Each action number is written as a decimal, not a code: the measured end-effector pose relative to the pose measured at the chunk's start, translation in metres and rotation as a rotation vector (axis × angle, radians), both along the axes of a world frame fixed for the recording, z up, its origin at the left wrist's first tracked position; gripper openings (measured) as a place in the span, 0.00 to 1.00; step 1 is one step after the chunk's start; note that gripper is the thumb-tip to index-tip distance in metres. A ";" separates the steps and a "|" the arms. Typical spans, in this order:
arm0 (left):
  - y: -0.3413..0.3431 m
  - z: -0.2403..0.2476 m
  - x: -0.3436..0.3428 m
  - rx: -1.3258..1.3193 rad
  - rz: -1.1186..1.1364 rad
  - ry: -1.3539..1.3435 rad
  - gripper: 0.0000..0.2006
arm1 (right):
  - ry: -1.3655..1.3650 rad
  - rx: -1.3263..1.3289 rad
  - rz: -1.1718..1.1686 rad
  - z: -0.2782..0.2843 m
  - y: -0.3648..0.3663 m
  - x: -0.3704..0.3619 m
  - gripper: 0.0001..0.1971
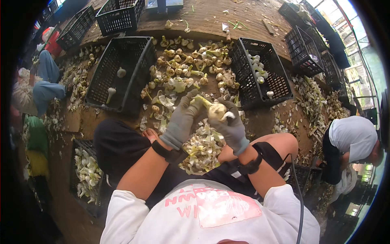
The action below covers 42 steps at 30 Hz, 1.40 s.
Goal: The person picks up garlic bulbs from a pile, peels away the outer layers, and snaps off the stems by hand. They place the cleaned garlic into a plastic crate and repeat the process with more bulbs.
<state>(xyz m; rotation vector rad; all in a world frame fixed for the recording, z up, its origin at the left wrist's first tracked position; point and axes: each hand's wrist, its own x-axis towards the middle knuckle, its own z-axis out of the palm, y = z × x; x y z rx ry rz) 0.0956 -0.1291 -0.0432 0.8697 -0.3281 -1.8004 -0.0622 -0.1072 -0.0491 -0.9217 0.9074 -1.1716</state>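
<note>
A garlic bulb (216, 111) with a short pale-green stem is held up between my two grey-gloved hands. The fingers of my left hand (183, 118) are closed at the stem end. My right hand (232, 129) grips the bulb itself, and a strip of white skin hangs loose by its fingers. Beneath them, a heap of peeled garlic skins (202, 149) lies between my legs. Just beyond my hands spreads a pile of untrimmed garlic bulbs (178, 65) with brownish skins and stems.
Left of the pile, a black crate (140, 81) holds two bulbs; the right crate (280, 77) holds several white ones. A full crate of garlic (87, 175) sits by my left knee. A knife-like tool (226, 30) lies on the far boards. Other people work at both sides.
</note>
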 end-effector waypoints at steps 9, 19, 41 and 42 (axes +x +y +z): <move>0.001 -0.006 0.008 -0.165 -0.228 -0.082 0.20 | 0.816 -0.963 -0.124 -0.002 -0.008 0.002 0.30; 0.001 -0.004 0.007 -0.256 -0.134 -0.296 0.18 | 0.747 -0.936 -0.188 -0.010 -0.013 -0.002 0.33; -0.007 -0.026 0.015 -0.560 -0.068 -0.282 0.18 | -0.441 0.269 0.427 -0.004 -0.022 -0.023 0.31; -0.011 -0.030 0.018 -0.478 -0.019 -0.375 0.18 | -0.453 0.284 0.413 0.001 -0.018 -0.020 0.36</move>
